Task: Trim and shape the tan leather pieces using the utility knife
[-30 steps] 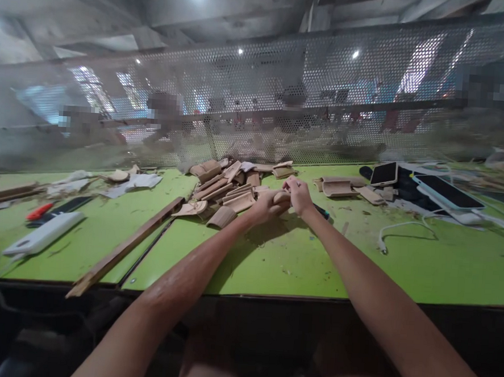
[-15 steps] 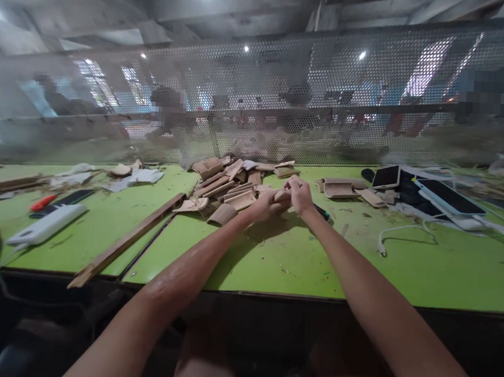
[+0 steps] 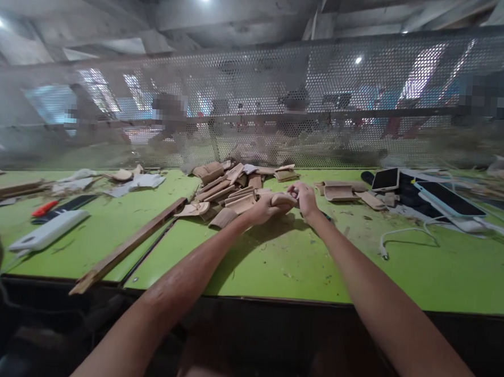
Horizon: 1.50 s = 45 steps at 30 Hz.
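My left hand (image 3: 262, 210) is wrapped round a curved bamboo piece (image 3: 284, 199), held just above the green table. Close to the right end of that piece, my right hand (image 3: 306, 200) has its fingers curled together. What the right fingers hold, if anything, is too small and partly hidden. A pile of similar curved bamboo pieces (image 3: 226, 188) lies just left of and behind my hands. A dark, pen-like object (image 3: 326, 217) shows partly beside my right wrist.
More bamboo pieces (image 3: 341, 190) lie at right, near a tablet (image 3: 386, 179), a phone (image 3: 451, 198) and a white cable (image 3: 403, 229). At left are a long wooden strip (image 3: 131, 246), a white power strip (image 3: 49, 230) and a red-handled tool (image 3: 44, 208). A perforated screen (image 3: 257, 109) stands behind.
My right hand has drawn slightly to the right, away from the bamboo piece, which now shows more fully. The left hand keeps its hold. The view has shifted slightly.
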Available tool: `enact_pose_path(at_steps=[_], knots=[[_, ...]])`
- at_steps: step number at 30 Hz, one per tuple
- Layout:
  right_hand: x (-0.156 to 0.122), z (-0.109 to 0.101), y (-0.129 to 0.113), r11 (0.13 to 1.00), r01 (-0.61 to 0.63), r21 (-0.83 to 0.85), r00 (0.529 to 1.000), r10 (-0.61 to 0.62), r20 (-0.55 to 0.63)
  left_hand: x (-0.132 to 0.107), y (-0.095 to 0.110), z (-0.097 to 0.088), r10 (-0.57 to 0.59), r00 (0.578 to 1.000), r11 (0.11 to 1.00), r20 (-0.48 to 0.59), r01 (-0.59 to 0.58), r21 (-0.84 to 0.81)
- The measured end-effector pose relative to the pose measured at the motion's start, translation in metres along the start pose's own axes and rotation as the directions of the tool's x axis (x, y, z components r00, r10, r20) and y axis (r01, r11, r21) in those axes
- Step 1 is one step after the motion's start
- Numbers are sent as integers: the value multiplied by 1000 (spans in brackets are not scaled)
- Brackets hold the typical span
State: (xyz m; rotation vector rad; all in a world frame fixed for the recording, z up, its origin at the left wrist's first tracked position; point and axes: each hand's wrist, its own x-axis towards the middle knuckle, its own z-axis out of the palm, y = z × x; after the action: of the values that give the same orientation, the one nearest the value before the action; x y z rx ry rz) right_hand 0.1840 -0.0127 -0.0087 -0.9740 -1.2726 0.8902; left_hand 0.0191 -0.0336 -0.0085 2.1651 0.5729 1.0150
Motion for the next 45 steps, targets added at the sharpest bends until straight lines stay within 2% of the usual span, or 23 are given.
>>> enact_pose_path(at_steps=[4, 7, 11, 14, 18, 20, 24, 26, 32, 37, 41, 45], knots=[[0, 0, -9, 1000, 29, 9, 1000, -29, 9, 0, 3, -1, -30, 999, 999, 14, 31, -38], [0, 1, -13, 999, 4, 43, 1000, -4, -2, 0, 5, -1, -25, 1000, 998, 13, 25, -51], [0, 0, -14, 989, -54, 136, 999, 53, 10, 0, 5, 0, -33, 999, 999, 4, 33, -38], [0, 0, -17, 974, -31, 225, 1000, 30, 9, -1, 4, 0, -45, 999, 998, 13, 46, -53], [-1, 0, -20, 953, -52, 299, 997, 34, 65, -1, 2, 0, -39, 999, 998, -1, 38, -43], [-3, 2, -20, 966, -39, 255, 998, 24, 65, -1, 1, 0, -46, 999, 998, -8, 46, -34], [-10, 7, -17, 998, 57, -5, 998, -57, 38, -1, -1, 0, -83, 997, 996, -11, 82, -29], [-12, 9, -15, 993, 86, -76, 996, -84, 34, -1, -4, 0, -78, 997, 996, -9, 77, -34], [-9, 8, -11, 995, 13, -99, 1000, -13, 0, 2, -14, 3, -37, 999, 999, -13, 37, -14], [-5, 1, -3, 994, -27, -102, 998, 21, -59, 2, -9, 1, -8, 1000, 1000, 17, 8, 24], [-3, -4, 0, 992, -126, 1, 989, 125, -83, 0, -3, 0, 34, 998, 999, 62, -36, 32], [-6, -5, -10, 957, -147, 248, 989, 141, 42, 0, -2, 0, 44, 998, 999, 46, -46, 25]])
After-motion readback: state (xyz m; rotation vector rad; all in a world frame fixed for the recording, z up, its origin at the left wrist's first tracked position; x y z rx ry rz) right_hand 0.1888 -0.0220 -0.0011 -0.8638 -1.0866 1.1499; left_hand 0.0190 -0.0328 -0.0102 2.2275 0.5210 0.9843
